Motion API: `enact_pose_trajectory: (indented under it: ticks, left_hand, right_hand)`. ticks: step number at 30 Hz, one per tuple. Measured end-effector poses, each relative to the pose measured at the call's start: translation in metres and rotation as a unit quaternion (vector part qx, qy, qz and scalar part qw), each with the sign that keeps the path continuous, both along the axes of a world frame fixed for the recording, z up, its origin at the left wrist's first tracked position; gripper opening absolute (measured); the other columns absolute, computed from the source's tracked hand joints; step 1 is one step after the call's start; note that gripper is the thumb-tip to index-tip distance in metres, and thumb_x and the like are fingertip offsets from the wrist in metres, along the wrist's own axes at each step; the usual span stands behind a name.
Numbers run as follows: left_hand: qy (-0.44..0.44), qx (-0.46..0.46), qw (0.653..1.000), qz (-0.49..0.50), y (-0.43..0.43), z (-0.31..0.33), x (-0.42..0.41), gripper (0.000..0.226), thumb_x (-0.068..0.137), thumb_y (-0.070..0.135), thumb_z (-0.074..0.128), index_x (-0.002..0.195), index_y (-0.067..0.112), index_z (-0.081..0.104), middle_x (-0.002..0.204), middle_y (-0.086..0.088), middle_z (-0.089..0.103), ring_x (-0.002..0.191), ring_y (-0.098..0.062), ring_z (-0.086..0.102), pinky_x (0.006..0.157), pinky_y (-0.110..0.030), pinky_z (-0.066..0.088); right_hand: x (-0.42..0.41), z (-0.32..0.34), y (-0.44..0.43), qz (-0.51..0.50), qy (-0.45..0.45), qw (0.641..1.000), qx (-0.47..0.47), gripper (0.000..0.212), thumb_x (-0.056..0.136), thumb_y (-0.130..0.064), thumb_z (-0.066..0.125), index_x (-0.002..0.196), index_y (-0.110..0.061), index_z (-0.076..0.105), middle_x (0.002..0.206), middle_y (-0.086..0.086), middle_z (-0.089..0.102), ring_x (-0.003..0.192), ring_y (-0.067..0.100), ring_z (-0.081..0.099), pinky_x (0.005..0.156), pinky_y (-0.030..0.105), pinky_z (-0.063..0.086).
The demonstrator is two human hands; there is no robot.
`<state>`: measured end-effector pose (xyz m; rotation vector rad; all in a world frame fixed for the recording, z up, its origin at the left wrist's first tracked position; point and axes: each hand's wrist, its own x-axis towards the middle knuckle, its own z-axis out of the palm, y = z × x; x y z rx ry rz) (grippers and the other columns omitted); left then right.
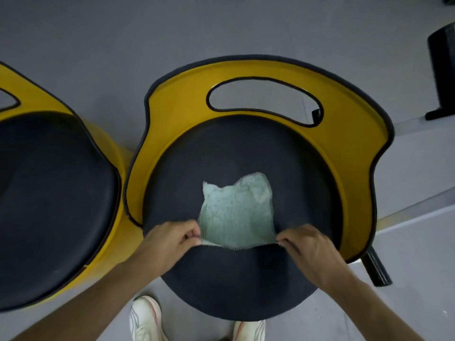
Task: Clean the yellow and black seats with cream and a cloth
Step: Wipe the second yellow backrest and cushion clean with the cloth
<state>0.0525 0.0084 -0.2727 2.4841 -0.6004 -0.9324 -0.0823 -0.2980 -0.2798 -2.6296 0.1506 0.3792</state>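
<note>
A pale green cloth (236,212) lies spread on the round black cushion (236,279) of a yellow-backed seat (349,114) in the middle of the view. My left hand (170,242) pinches the cloth's near left corner. My right hand (312,249) pinches its near right corner. The cloth's far edge is rumpled and slightly raised. A second yellow and black seat (49,205) stands at the left, partly cut off by the frame. No cream container is in view.
Grey floor (123,45) surrounds the seats. A black chair leg (376,269) sticks out at the lower right. A black object (442,70) stands at the far right. My white shoes (145,318) show below the seat's front edge.
</note>
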Motion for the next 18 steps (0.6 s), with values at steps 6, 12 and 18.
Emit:
enact_pose_trajectory:
  ticks: [6, 12, 18]
  left_hand:
    - [-0.052, -0.034, 0.989, 0.134, -0.014, -0.03, 0.011, 0.008, 0.092, 0.039, 0.065, 0.086, 0.035, 0.061, 0.079, 0.021, 0.066, 0.074, 0.004, 0.061, 0.068, -0.027, 0.053]
    - [-0.173, -0.011, 0.973, 0.15, -0.045, -0.05, 0.052, 0.008, 0.092, 0.032, 0.064, 0.095, 0.026, 0.061, 0.097, 0.007, 0.061, 0.086, -0.015, 0.061, 0.077, -0.038, 0.052]
    - [-0.129, 0.068, 0.985, -0.088, -0.067, -0.055, 0.062, 0.041, 0.094, 0.043, 0.061, 0.132, 0.029, 0.051, 0.12, 0.006, 0.058, 0.115, -0.018, 0.047, 0.101, -0.037, 0.04]
  right_hand:
    - [0.033, -0.028, 0.002, -0.082, -0.018, 0.996, 0.031, 0.013, 0.09, -0.024, 0.063, 0.099, -0.032, 0.067, 0.083, -0.011, 0.065, 0.075, 0.008, 0.054, 0.065, 0.024, 0.042]
    - [0.093, -0.055, -0.007, -0.127, -0.007, 0.992, 0.022, 0.013, 0.093, -0.031, 0.06, 0.104, -0.028, 0.066, 0.087, -0.007, 0.069, 0.086, 0.017, 0.063, 0.074, 0.034, 0.053]
    - [0.104, -0.06, -0.007, -0.069, 0.084, 0.994, -0.007, 0.051, 0.09, -0.047, 0.062, 0.136, -0.033, 0.046, 0.119, -0.005, 0.049, 0.113, 0.018, 0.044, 0.094, 0.036, 0.045]
